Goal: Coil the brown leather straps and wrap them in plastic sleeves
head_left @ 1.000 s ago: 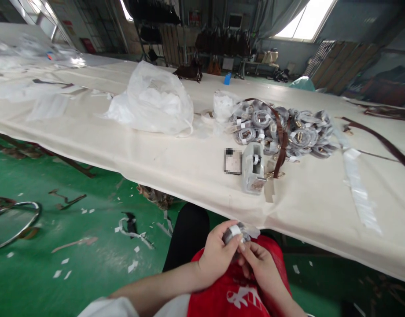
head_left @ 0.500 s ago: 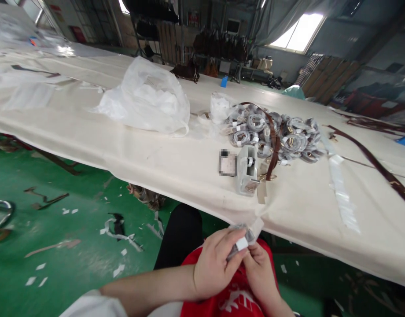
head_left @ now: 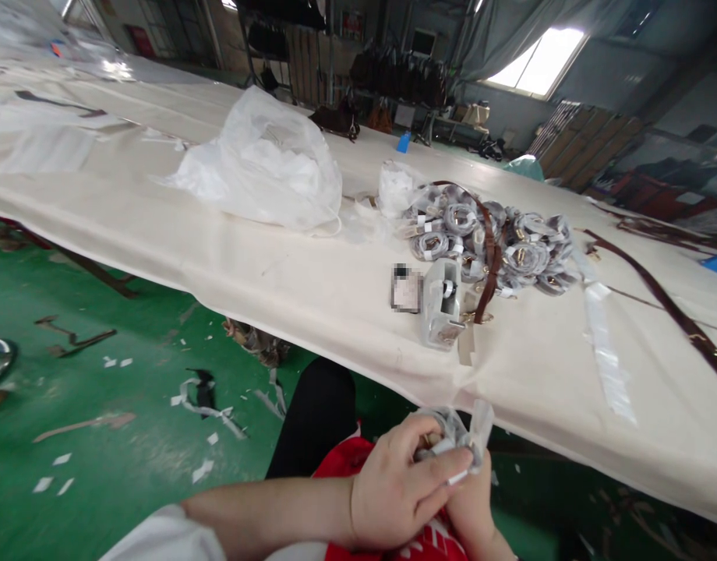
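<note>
Low over my lap, in front of the table edge, my left hand [head_left: 399, 479] is closed around a coiled strap in clear plastic wrap [head_left: 449, 428]. A loose end of the plastic sticks up on its right side. My right hand [head_left: 474, 499] is on the underside of the same bundle, its fingers mostly hidden behind the left hand and the wrap. Just beyond, on the table, stands a grey tape dispenser [head_left: 441, 304]. Behind it lies a pile of similar plastic-wrapped coiled straps [head_left: 525, 253], with a brown strap [head_left: 492, 257] draped across.
A white plastic bag [head_left: 265, 167] with white material inside sits on the cream-covered table [head_left: 312, 280]. Long brown straps [head_left: 656, 288] and a plastic strip [head_left: 607, 351] lie to the right. A pixelated item [head_left: 406, 290] is beside the dispenser. Scraps litter the green floor [head_left: 142, 460].
Both hands have shifted slightly right with the wrapped strap, and the bundle is turned. The white tab that faced up now sits lower, by the left fingertips. My right hand is more hidden.
</note>
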Action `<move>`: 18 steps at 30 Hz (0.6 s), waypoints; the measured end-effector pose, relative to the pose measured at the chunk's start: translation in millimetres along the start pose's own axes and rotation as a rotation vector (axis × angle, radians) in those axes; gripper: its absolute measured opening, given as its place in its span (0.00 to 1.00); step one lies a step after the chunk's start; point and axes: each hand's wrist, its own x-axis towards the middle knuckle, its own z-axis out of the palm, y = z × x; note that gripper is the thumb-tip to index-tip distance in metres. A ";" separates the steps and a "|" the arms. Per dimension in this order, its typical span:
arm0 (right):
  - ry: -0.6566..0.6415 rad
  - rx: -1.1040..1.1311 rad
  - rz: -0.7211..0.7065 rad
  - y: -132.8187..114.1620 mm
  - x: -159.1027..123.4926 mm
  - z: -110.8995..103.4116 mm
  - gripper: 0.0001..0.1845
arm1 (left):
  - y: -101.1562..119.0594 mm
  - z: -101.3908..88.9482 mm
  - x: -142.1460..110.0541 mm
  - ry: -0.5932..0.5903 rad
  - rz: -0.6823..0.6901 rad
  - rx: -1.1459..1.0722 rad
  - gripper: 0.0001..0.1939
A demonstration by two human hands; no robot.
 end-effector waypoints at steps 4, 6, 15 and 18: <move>0.017 -0.076 -0.036 -2.2 0.9 -2.5 0.13 | -0.9 0.5 -0.3 -0.021 0.026 -0.015 0.17; 0.005 -0.093 -0.050 -0.7 1.2 -2.7 0.13 | -1.9 0.8 -0.1 -0.028 0.024 -0.022 0.17; -0.064 -0.094 -0.060 8.1 4.3 -4.7 0.13 | -4.9 6.5 -4.3 0.003 0.020 -0.001 0.16; -0.120 -0.048 -0.055 10.8 1.1 -5.8 0.13 | -7.2 6.8 -6.7 0.025 0.021 0.017 0.15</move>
